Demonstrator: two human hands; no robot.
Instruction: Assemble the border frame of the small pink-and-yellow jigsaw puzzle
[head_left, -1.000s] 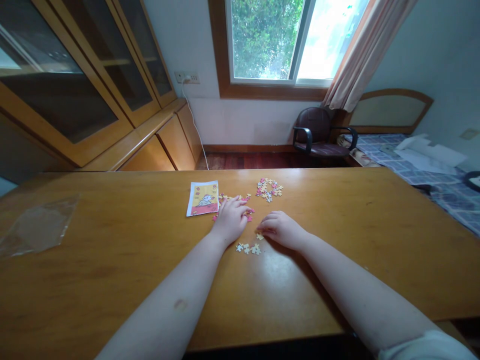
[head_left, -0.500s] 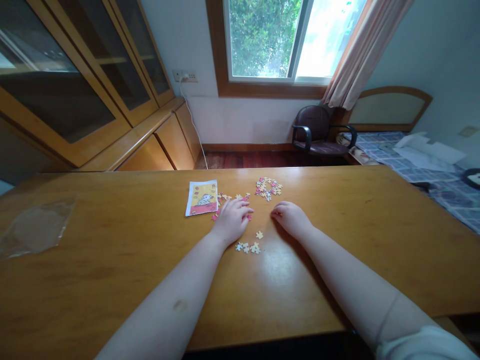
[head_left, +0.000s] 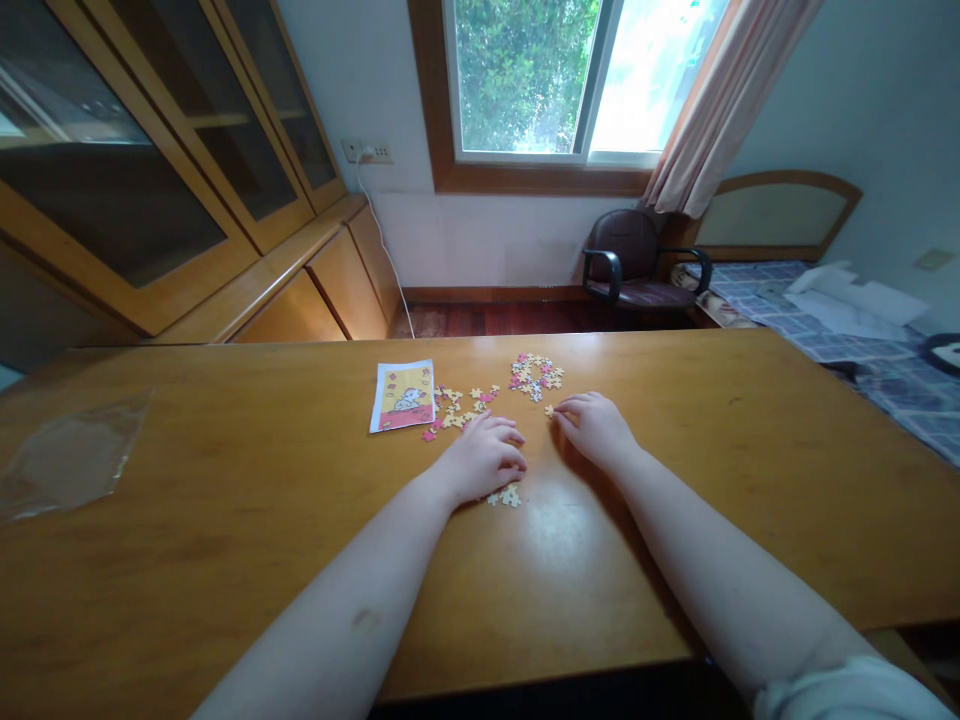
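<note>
Loose piece: a pale yellow puzzle piece (head_left: 550, 411), flat on the tabletop (head_left: 637, 560), right at the right fingertips; take it as the clock's centre, twelve towards the window (head_left: 525, 85).
Piece's feel: probably very light, thin, stiff card, apt to skate on that glossy wood; the little knobs look the likeliest part to bend or fray.
Piece's edges: best pinched by opposite sides of the body, or slid under one fingertip.
Right hand: the right hand (head_left: 598, 428), between three and four o'clock, fingers curled, thumb drawn in, tips touching the piece; pinched or merely pressed, I cannot tell.
Ring cluster: pink and yellow pieces (head_left: 535, 387) around eleven.
Left hand: the left hand (head_left: 484, 460) at eight, palm down, fingers loosely spread; anything beneath is hidden.
Near group: a few pale pieces (head_left: 511, 496) at seven, partly covered by it.
Scattered pieces: mixed ones (head_left: 453, 421) at nine.
Picture card: beyond them, the printed card (head_left: 405, 398), also nine.
Clear bag: the plastic bag (head_left: 71, 455), nine, far out.
</note>
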